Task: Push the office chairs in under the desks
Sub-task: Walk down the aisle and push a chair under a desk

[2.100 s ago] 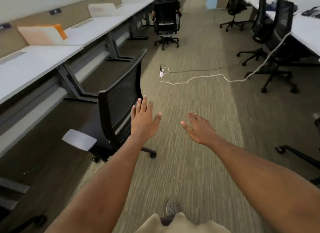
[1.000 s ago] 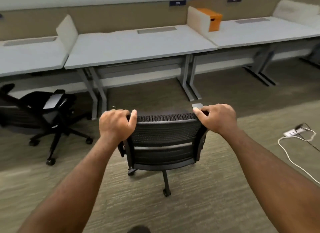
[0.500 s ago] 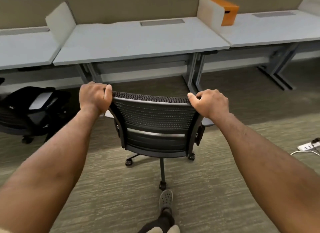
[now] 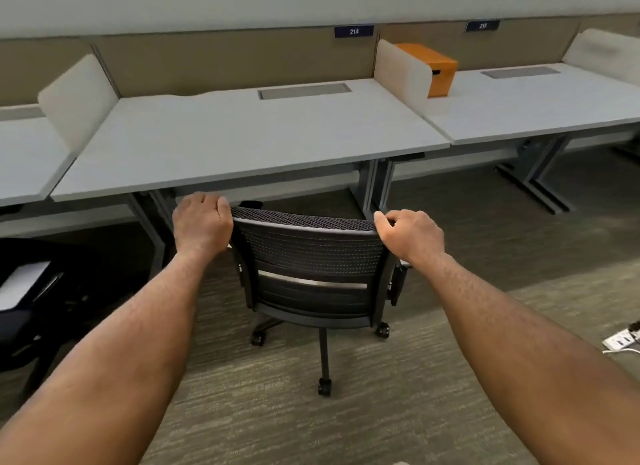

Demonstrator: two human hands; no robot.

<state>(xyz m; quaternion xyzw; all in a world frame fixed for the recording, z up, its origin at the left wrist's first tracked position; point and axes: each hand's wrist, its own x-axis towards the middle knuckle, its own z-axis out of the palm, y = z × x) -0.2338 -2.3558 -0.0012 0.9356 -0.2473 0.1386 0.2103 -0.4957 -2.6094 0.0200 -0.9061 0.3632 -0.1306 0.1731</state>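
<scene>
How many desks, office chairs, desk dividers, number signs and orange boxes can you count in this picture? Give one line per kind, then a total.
Desks: 3
Office chairs: 2
Desk dividers: 3
Number signs: 2
Orange boxes: 1
Total: 11

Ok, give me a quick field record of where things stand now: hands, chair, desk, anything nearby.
left hand: grips the backrest's top left corner
right hand: grips the top right corner
chair: backrest at the desk's front edge, seat hidden, rear casters on carpet
desk: sign 214 behind it
nearby: orange box on the next desk; power strip on the floor
</scene>
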